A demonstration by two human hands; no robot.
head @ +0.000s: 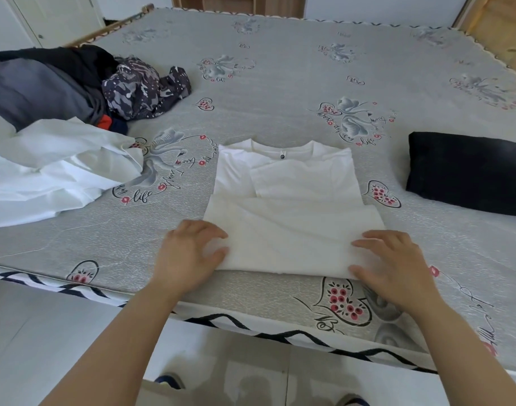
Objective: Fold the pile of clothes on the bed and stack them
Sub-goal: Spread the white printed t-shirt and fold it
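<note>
One white shirt (283, 200) lies flat on the bed (280, 83), near the six o'clock edge, collar toward twelve o'clock. Both its sides are folded in, and its bottom part is folded up over the body, so the fold runs along the near edge.

Two hands are on that near fold. The left hand (189, 253) is at the shirt's eight o'clock corner, fingers bent on top and thumb tucked at the edge, pinching the doubled cloth. The right hand (394, 265) is at the four o'clock corner, fingers spread on top and thumb at the lower edge, also taking hold of the cloth.

At ten o'clock sits one loose pile: a crumpled white garment (54, 171) nearest, a grey and black garment (40, 86) behind it, and a dark patterned garment (142, 89) beside that. A bit of red and blue cloth shows between them. At three o'clock lies one folded black garment (467, 171), well apart from the shirt.
</note>
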